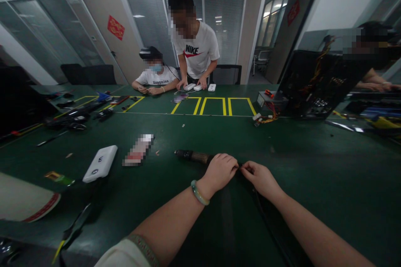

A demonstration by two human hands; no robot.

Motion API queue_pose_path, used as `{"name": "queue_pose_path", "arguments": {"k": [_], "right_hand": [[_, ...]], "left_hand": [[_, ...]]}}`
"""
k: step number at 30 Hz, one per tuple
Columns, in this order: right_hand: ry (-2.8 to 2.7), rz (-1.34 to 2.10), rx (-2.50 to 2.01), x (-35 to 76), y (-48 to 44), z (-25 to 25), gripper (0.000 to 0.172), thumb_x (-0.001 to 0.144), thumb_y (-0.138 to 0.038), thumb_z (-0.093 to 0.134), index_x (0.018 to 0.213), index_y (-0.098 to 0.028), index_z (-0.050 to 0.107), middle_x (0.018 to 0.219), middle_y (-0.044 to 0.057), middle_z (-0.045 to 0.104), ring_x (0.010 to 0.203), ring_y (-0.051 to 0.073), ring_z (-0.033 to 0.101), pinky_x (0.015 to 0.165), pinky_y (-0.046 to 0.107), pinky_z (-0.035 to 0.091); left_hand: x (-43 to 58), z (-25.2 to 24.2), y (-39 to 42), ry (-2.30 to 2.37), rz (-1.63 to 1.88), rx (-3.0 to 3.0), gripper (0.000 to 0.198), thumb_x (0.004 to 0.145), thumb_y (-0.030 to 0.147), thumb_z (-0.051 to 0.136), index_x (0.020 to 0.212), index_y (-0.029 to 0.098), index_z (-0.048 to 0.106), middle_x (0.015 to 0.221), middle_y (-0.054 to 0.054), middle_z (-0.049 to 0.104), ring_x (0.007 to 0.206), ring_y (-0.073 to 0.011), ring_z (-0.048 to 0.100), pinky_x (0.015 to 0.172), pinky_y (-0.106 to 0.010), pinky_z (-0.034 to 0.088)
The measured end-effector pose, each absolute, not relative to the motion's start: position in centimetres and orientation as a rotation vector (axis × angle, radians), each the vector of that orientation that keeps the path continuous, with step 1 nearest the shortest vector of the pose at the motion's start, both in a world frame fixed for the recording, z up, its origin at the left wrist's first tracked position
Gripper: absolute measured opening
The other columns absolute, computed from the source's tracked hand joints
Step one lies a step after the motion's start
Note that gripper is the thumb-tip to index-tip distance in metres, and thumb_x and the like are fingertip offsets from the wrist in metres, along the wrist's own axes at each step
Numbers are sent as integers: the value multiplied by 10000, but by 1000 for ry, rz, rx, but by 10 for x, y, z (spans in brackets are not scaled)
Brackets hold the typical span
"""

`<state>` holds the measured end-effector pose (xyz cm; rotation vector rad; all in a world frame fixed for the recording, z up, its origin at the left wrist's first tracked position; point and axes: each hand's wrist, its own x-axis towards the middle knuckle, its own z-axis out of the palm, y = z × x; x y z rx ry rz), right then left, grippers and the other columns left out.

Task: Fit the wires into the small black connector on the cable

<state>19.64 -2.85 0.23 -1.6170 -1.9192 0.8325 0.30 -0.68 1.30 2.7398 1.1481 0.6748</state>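
Note:
A dark rod-shaped corded tool (199, 157) lies across the green table in front of me, with a black ribbed tip and a brownish middle. My left hand (220, 170), a jade-like bangle at its wrist, is closed over the tool's near end and hides that part. Close beside it, the fingers of my right hand (259, 178) are pinched on the black cord (261, 208) where it meets the tool. From there the cord runs down toward me between my forearms. The exact kind of tool is not clear.
To the left lie a white power bank (100, 163), a blurred-out phone-like object (138, 150) and a green-gold piece (59, 178). A pale cylinder (25, 198) juts in. A black computer case (313, 83) and power supply (272, 102) stand at right. Two people work opposite, another at right.

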Motion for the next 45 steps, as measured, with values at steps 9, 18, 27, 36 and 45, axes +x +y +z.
{"name": "queue_pose_path", "arguments": {"k": [9, 18, 27, 36, 45], "right_hand": [[-1914, 826, -1647, 196, -25, -2, 223, 888, -384, 520, 860, -221, 670, 739, -7, 694, 650, 162, 643, 553, 246, 390], [-1836, 949, -1666, 198, -27, -3, 286, 890, -461, 515, 905, -221, 670, 754, -11, 697, 508, 129, 606, 457, 220, 403], [-1824, 950, -1661, 198, -26, -3, 324, 871, -497, 529, 870, -216, 690, 749, 9, 707, 609, 171, 655, 499, 238, 429], [-1821, 965, -1698, 195, -27, 3, 312, 861, -484, 530, 858, -212, 682, 744, 17, 706, 578, 168, 644, 479, 241, 421], [-1803, 961, -1741, 194, -26, -1, 326, 872, -506, 523, 902, -216, 668, 775, 16, 711, 564, 167, 644, 463, 239, 437]], "left_hand": [[5, 9, -7, 1189, 660, 2774, 61, 894, 188, 615, 954, 196, 610, 989, -22, 648, 996, -204, 562, 887, -364, 422], [4, 11, -8, 1178, 662, 2780, 41, 904, 194, 593, 941, 184, 606, 979, -39, 640, 988, -208, 563, 885, -357, 430], [1, 15, -9, 1157, 650, 2779, 74, 904, 239, 604, 962, 194, 602, 993, -34, 638, 1010, -205, 559, 906, -360, 427], [2, 16, -10, 1169, 602, 2774, 54, 917, 217, 572, 957, 193, 599, 1001, -36, 638, 1011, -205, 557, 916, -360, 420], [1, 14, -7, 1191, 636, 2724, 107, 912, 268, 589, 985, 190, 580, 1014, -40, 632, 1009, -210, 566, 934, -363, 413]]}}
